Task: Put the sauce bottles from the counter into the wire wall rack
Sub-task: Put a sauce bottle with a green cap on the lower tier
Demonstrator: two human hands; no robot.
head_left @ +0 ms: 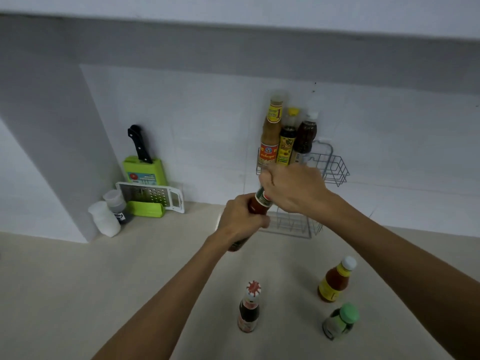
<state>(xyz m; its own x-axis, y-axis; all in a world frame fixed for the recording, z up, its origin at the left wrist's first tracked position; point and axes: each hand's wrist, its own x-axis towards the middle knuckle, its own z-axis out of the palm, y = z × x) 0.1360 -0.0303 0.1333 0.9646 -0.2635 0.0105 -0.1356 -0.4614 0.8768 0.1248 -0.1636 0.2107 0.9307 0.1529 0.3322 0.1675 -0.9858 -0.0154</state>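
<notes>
Nearest me, below my hands, three bottles (333,279) stand on the tabletop (130,281). My left hand (240,220) wraps the body of a tilted red sauce bottle (259,203); my right hand (293,188) closes over its top. Just beyond, the wire wall rack (335,165) holds three upright bottles (271,131).

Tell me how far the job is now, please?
Done: three bottles stand in the rack. In hand: the left hand and the right hand hold a red bottle, tilted, in front of the rack. Left: three bottles on the counter: red-capped, white-capped, green-capped.
</notes>
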